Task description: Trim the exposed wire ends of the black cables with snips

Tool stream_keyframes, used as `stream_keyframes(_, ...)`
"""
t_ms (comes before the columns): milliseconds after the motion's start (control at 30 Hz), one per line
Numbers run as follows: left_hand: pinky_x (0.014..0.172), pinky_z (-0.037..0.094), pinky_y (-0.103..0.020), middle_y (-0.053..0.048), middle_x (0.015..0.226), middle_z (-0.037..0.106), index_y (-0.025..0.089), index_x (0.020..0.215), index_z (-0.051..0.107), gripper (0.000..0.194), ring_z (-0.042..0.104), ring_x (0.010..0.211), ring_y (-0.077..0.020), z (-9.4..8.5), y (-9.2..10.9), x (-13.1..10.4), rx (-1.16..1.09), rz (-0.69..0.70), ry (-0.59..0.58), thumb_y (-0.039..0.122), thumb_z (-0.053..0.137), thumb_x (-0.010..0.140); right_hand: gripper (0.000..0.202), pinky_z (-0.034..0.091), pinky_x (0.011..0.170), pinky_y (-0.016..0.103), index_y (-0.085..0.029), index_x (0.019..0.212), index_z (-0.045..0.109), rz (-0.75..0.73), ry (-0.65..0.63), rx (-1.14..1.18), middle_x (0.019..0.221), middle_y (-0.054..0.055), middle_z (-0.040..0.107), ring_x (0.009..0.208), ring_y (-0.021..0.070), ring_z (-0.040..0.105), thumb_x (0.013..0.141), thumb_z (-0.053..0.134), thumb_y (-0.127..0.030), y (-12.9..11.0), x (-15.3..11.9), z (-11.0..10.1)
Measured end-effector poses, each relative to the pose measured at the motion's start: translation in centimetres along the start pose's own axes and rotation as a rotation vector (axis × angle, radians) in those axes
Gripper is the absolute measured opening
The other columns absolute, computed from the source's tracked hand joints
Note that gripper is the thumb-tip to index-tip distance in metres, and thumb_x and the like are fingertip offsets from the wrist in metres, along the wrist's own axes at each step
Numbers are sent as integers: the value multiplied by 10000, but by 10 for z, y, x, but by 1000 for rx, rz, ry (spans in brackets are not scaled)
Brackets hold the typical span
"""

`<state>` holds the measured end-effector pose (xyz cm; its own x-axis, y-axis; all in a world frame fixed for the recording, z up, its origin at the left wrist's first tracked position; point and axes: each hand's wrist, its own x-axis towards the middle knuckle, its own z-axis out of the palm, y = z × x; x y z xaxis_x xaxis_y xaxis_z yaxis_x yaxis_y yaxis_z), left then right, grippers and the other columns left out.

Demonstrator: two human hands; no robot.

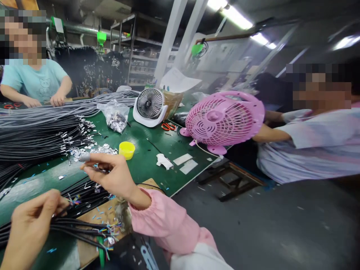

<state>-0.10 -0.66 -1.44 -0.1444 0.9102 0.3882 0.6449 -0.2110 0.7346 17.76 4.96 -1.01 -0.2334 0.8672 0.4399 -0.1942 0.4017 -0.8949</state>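
At the lower left, my left hand (32,225) pinches a black cable (60,213) close to its end, where thin coloured wires (74,200) fan out. My right hand (112,174), in a pink sleeve (168,221) with a grey cover on one fingertip, is raised above the cables with thumb and fingers bent towards each other; whether anything small is between them cannot be made out. Beneath it, small silvery pieces (105,149) are scattered. More black cables (75,225) with stripped ends lie below my hands on a wooden board (87,255).
Long cable bundles (33,138) cover the green table (146,168) at left. Also there: a plastic bag (115,116), yellow cup (126,150), white fan (150,107), orange scissors (168,127) and pink fan (225,118). One person (36,80) sits across, another (309,142) at right.
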Motion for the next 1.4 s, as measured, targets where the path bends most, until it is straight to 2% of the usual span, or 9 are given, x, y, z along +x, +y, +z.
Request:
stream_keyframes(100,437,496,-234,13,512,717,275,537,725,623,656,438,-165,11,-3,3,182,133,-283,774,477,816,243,652,855,331,-153,1048,802,9,96,-38,956,72,827,950,242,801,833,729,-237,-1,7,-3)
stream_keyframes(167,498,519,-252,26,637,784,309,628,770,439,717,527,-185,19,-6,1,242,186,-319,628,520,798,229,644,869,328,-150,1043,800,0,112,-66,944,72,825,951,238,798,856,703,-237,0,8,-1)
stream_keyframes(300,557,530,-310,3,787,816,330,708,783,315,763,699,-244,32,-13,-9,331,255,-308,427,493,783,228,631,867,318,-163,1068,796,1,96,-177,977,66,819,934,229,789,853,738,-215,4,10,1)
stream_keyframes(500,774,558,-426,-113,924,782,247,888,748,399,729,873,-320,43,-17,-13,351,252,-188,468,417,851,269,603,844,299,-142,1102,790,-24,-14,-377,1003,76,814,900,216,775,845,712,-112,8,14,1)
stream_keyframes(600,760,536,-473,-113,794,720,261,776,661,301,685,810,-348,45,-18,-8,330,229,-172,458,436,810,261,584,846,280,-144,1083,785,-47,-60,-403,918,45,809,869,192,762,861,660,-86,9,15,1)
stream_keyframes(767,720,553,-389,-57,742,698,284,745,583,220,684,742,-278,30,-8,20,211,183,-116,490,505,750,269,584,842,283,-145,1101,769,-131,84,-355,900,46,797,853,188,751,896,595,-145,10,13,1)
stream_keyframes(900,532,519,-296,21,628,644,258,935,643,377,632,551,-202,4,5,47,97,134,-75,583,559,761,271,600,738,278,-147,1078,769,-207,207,-275,914,66,789,790,192,738,876,592,-185,11,10,1)
stream_keyframes(1100,612,593,-279,-33,715,734,245,831,771,591,731,704,-221,-11,10,43,-45,119,-105,798,578,751,227,561,623,246,-210,1060,777,-287,97,-331,845,32,751,683,157,674,886,633,-182,13,0,7)
stream_keyframes(1400,435,509,-190,11,558,660,277,640,789,405,621,487,-135,-3,20,23,-201,182,91,674,763,714,171,477,553,231,-204,894,785,-392,-19,-360,670,6,647,587,134,593,910,614,-198,21,-7,6)
